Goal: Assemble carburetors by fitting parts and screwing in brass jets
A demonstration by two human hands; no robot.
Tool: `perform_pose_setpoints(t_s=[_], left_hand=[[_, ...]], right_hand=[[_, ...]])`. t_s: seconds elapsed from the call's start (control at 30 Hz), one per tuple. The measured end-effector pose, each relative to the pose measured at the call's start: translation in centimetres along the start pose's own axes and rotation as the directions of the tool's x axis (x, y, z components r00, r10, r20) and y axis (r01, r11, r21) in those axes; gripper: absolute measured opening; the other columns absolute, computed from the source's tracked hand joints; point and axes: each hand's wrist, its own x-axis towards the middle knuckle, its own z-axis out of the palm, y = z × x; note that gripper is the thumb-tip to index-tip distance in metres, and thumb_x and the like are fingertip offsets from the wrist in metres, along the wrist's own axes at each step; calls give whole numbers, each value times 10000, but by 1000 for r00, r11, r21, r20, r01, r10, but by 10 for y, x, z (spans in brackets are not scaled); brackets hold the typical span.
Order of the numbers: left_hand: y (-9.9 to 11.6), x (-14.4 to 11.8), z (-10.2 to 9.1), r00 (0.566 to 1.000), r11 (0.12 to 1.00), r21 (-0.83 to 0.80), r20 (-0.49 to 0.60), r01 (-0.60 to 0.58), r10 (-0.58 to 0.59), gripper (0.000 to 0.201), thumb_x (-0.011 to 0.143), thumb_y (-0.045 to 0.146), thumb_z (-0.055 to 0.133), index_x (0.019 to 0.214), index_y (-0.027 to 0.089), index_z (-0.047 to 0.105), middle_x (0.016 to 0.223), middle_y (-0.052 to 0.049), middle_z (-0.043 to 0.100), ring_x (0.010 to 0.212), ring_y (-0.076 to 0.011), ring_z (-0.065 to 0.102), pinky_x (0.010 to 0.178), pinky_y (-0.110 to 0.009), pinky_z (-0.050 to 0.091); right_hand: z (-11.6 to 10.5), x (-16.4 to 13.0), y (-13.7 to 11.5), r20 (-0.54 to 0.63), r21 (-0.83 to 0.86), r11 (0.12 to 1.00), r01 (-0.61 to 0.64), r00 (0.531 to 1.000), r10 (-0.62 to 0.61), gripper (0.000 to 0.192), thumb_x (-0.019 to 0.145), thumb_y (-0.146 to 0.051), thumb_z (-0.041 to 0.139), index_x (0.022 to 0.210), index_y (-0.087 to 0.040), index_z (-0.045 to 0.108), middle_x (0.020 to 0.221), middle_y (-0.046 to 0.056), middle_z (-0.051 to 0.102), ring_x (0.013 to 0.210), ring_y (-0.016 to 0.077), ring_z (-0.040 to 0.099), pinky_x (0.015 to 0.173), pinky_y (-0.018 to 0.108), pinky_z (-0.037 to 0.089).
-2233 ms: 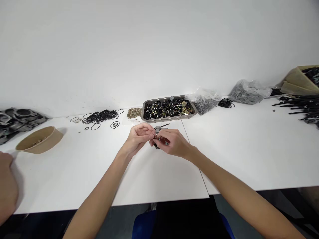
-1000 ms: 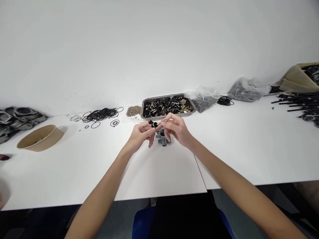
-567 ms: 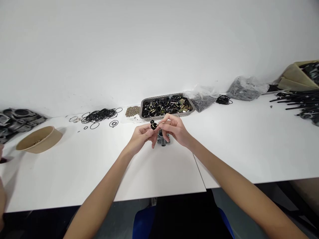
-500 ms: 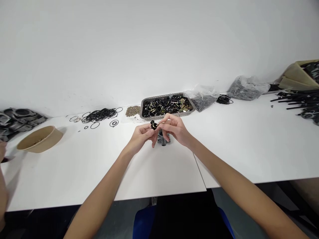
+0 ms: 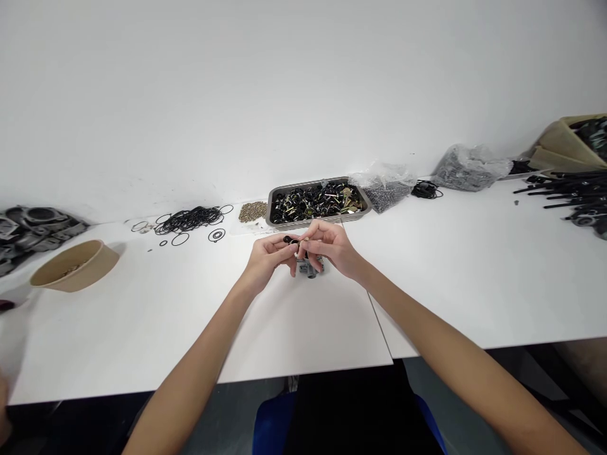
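Observation:
My left hand (image 5: 272, 259) pinches a small black part (image 5: 288, 240) with a rounded end, between thumb and fingers. My right hand (image 5: 334, 248) is closed right beside it, thumb against fingertips. A tiny pale bit shows at those fingertips, too small to name; whether it joins the black part cannot be made out. Below both hands a grey metal carburetor body (image 5: 311, 272) stands on the white table, its upper side partly hidden by my fingers.
Behind my hands sits a metal tray (image 5: 271, 218) of mixed small parts, with brass pieces (image 5: 253, 212) and black rubber rings (image 5: 190, 219) to its left. A tan bowl (image 5: 102, 259) is at left; plastic bags (image 5: 474, 167) and black rods (image 5: 564, 193) lie at right.
My hands have drawn slightly closer together, and the black part has tilted and is more covered by my fingers. At far left, another person's hand has left the table edge.

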Motion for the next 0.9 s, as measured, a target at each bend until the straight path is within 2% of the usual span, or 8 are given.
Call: perform_pose_setpoints(t_s=[0.23, 0.4, 0.53, 0.67, 0.9], left_hand=[[0, 3, 3, 983, 991, -122, -179, -58, 36, 349, 709, 241, 798, 1010, 134, 657, 680, -21, 661, 535, -146, 613, 500, -296, 531], [-2, 4, 8, 964, 969, -235, -267, -74, 9, 305, 648, 174, 829, 857, 122, 612, 706, -38, 692, 567, -144, 636, 567, -294, 549], [-5, 4, 10, 967, 957, -288, -249, -27, -47, 315, 638, 161, 834, 845, 125, 600, 661, -22, 683, 579, -147, 654, 610, -286, 549], [-5, 4, 11, 960, 952, -298, -279, -68, -19, 283, 638, 171, 837, 807, 128, 614, 702, -34, 709, 629, -149, 672, 657, -302, 573], [-2, 2, 11, 977, 954, -298, -207, -17, -47, 349, 667, 224, 822, 966, 147, 660, 768, -32, 699, 640, -159, 651, 530, -304, 566]], right_hand=[[5, 2, 6, -150, -109, 993, 47, 987, -63, 267, 803, -373, 750, 817, -179, 567, 709, -22, 662, 377, 65, 520, 352, 201, 392], [9, -2, 16, -227, -232, 967, 106, 961, -160, 217, 847, -371, 700, 848, -205, 561, 620, -54, 578, 405, 79, 524, 391, 211, 395], [9, -4, 18, -180, -378, 906, 188, 946, -271, 167, 881, -353, 652, 872, -211, 565, 694, -31, 600, 460, 88, 559, 435, 231, 440], [8, -5, 20, -118, -467, 849, 246, 935, -336, 119, 898, -311, 629, 887, -203, 581, 734, -24, 602, 497, 79, 568, 451, 220, 441], [10, -4, 24, -15, -571, 723, 388, 876, -482, 24, 916, -214, 592, 895, -201, 593, 734, -23, 568, 554, 74, 533, 490, 207, 431]])
